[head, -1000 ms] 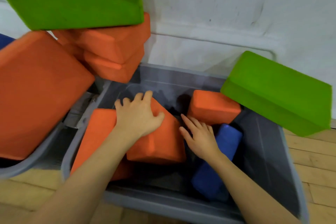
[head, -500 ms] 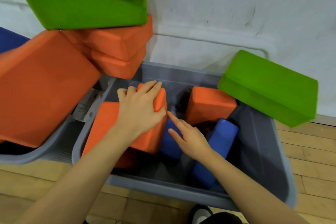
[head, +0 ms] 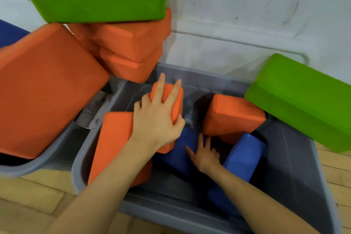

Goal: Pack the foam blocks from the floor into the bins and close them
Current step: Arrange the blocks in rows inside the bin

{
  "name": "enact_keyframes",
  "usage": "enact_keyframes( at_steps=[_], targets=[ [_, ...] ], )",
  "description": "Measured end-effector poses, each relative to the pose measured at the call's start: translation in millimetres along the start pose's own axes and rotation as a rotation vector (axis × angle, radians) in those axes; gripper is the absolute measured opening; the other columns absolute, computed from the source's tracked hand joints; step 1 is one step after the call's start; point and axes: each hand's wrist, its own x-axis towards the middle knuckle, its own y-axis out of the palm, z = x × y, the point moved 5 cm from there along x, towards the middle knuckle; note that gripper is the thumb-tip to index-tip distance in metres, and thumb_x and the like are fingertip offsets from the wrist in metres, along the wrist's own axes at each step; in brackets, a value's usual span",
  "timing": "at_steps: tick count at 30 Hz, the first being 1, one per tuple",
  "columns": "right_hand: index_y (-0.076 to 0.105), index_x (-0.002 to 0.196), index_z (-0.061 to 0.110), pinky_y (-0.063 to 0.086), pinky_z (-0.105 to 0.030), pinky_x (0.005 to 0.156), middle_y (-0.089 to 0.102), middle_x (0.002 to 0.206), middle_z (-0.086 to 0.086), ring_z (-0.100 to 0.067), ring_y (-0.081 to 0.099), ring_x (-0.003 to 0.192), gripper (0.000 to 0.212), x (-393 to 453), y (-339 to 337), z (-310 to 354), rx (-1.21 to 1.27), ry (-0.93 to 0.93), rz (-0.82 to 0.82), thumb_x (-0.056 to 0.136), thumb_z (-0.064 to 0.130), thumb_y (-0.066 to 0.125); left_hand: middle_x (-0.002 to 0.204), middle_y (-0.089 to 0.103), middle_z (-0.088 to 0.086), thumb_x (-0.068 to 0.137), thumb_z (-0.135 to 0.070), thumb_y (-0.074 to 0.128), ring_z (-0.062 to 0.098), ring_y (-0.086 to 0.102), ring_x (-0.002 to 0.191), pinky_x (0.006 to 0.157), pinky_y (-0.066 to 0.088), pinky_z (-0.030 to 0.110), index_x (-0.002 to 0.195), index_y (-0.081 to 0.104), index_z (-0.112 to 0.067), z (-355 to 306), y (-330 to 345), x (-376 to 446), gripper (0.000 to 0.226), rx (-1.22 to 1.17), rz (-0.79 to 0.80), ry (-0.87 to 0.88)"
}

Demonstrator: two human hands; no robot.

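Setting: wooden floor [head: 28, 192] meets a scuffed white wall [head: 237, 15]; my grey bin [head: 296, 167] sits against that wall, with a second grey bin [head: 43, 159] just beside it on my left.
Left arm: it reaches in over the near rim, forearm slanting up and to the right.
Left hand: my left hand [head: 157, 118] grips an upright orange block [head: 171, 100], fingers spread over its top, thumb curled round its right edge.
Right arm: it comes in low from the lower right, deeper in the bin than the left.
Right hand: my right hand [head: 204, 155] lies with loosely spread fingers on a blue block [head: 181, 150] at the bottom; it holds nothing.
Crowding: a flat orange block [head: 112, 138] leans on the left wall, another orange block [head: 231, 114] stands tilted at the back, and a second blue block [head: 243, 154] leans just right of my right hand.
Open room: bare dark floor of the bin shows along the near wall and at the right side.
Rim: a green block [head: 302, 99] lies tilted across the bin's far right corner.
Neighbour: orange and green blocks [head: 91, 0] are heaped high over the left bin, overhanging my bin's far left corner.
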Motion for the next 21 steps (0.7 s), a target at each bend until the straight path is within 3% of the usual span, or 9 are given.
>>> enact_keyframes(
  at_steps=[3,6,12,17,21],
  targets=[
    [-0.016,0.148,0.024,0.012,-0.052,0.113,-0.026,0.153,-0.015,-0.042,0.004,0.142,0.093,2.3,13.6,2.1,0.066,0.015,0.022,0.087,0.067,0.039,0.148,0.034,0.017,0.067,-0.042,0.052,0.045,0.057,0.099,0.077,0.047,0.051,0.139,0.043,-0.021,8.6,-1.7,2.2,0.075,-0.079,-0.067,-0.021],
    [-0.020,0.147,0.021,0.021,-0.046,0.113,-0.031,0.150,-0.018,-0.043,0.009,0.141,0.111,3.9,15.1,3.8,0.242,0.019,0.045,0.080,0.058,0.061,0.146,0.038,0.014,0.068,-0.046,0.047,0.043,0.057,0.102,0.081,0.046,0.051,0.136,0.048,-0.022,10.0,0.7,5.9,0.072,-0.112,-0.067,-0.019],
    [-0.017,0.147,0.011,0.020,-0.031,0.110,-0.010,0.151,-0.026,-0.038,0.018,0.140,0.118,0.7,6.0,9.1,0.464,-0.014,0.024,0.077,0.039,0.074,0.144,0.042,0.013,0.068,-0.045,0.045,0.041,0.059,0.099,0.080,0.045,0.051,0.131,0.053,-0.020,7.4,-1.4,2.6,0.068,-0.130,-0.103,0.013],
    [-0.007,0.149,0.012,0.028,-0.035,0.107,0.006,0.152,-0.022,-0.037,0.033,0.133,0.110,-2.3,-1.2,9.3,0.521,-0.085,-0.145,0.078,0.025,0.075,0.145,0.042,0.009,0.069,-0.044,0.047,0.041,0.059,0.100,0.079,0.044,0.050,0.129,0.055,-0.021,9.4,-9.3,2.9,0.065,-0.163,-0.138,0.039],
    [0.002,0.149,0.008,0.033,-0.045,0.107,0.020,0.148,-0.018,-0.039,0.037,0.129,0.096,-0.5,-6.1,2.5,0.589,-0.009,-0.203,0.083,0.020,0.070,0.145,0.042,0.007,0.069,-0.045,0.046,0.041,0.058,0.101,0.075,0.047,0.049,0.129,0.056,-0.020,5.5,-12.5,0.1,0.066,-0.179,-0.129,0.082]
  ],
)
